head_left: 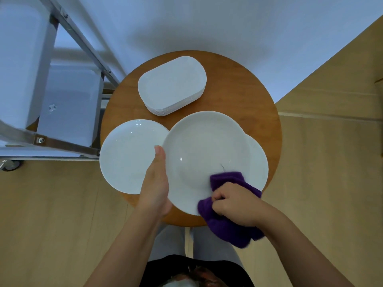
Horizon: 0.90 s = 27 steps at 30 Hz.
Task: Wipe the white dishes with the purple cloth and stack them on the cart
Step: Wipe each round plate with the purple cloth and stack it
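Head view: wiping a round white plate over a round wooden table

Left hand at the plate's left rim, thumb on top, other fingers hidden beneath; right hand with fingers curled tight round a bunched purple cloth, pressed on the plate's lower right edge. Under it another round plate; a third round plate lying to the left; behind, a stack of oblong white dishes. Metal cart at far left, just beside the table

A single wide-angle camera worn on the person's head looks almost straight down from close above onto the round wooden counter, taking in both forearms, the floor around it and the cart at left.
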Tool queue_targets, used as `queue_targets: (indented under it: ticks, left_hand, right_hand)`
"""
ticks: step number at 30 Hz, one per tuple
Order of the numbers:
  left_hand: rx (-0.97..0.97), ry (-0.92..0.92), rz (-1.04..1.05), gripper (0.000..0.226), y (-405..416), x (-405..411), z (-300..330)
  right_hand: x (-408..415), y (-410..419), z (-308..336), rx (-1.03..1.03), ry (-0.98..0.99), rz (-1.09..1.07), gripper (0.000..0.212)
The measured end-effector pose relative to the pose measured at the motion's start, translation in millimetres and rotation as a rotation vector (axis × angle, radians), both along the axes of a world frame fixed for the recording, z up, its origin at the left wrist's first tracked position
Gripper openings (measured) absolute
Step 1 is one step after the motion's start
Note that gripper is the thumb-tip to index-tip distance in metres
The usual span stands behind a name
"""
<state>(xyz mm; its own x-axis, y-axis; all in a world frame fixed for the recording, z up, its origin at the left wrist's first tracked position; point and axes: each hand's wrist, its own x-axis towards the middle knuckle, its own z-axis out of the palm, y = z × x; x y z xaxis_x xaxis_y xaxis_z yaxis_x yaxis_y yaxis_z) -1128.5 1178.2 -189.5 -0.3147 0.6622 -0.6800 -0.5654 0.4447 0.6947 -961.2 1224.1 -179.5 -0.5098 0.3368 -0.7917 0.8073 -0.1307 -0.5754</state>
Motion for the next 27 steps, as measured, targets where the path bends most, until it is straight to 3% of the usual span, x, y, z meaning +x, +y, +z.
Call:
queue_targets:
  ticks: [2,4,9,12,14,16,19,22,27]
  left_hand:
    - [-0.013,0.026,0.058,0.028,-0.4,-1.0,-0.6]
    - [-0.017,0.010,0.104,0.031,1.6,-7.8,-2.9]
    - [-0.130,0.000,0.038,0.047,12.7,-18.1,-0.5]
    - [-0.196,0.010,-0.008,0.047,17.0,-12.1,4.4]
    - [-0.231,0.015,-0.051,0.049,19.8,-9.0,6.0]
    - [-0.230,-0.011,-0.099,0.060,22.6,-6.1,8.0]
    - [-0.174,0.055,-0.169,0.064,24.4,-1.3,10.9]
    - [-0.196,0.106,-0.208,0.057,24.9,-0.7,11.8]
    - [-0.163,0.231,-0.315,0.051,19.9,-6.9,18.6]
  right_hand:
    - [14.9,0.9,5.3,-0.073,-0.169,0.130,0.016]
    - [28.7,1.6,12.0,-0.037,-0.217,0.088,0.012]
    - [36.1,14.9,35.6,0.086,0.255,-0.731,0.020]
    - [20.2,18.4,37.7,0.217,0.441,-0.876,0.014]
    - [1.0,13.8,33.2,0.394,0.439,-0.715,0.013]
    - [-16.7,5.1,23.9,0.722,0.399,-0.427,0.018]
    - [-35.3,-7.4,-0.6,1.176,0.318,0.078,0.042]
    - [-40.9,2.3,-12.3,1.265,0.229,0.342,0.050]
    - [-45.0,25.3,-10.7,1.352,0.212,0.379,0.058]
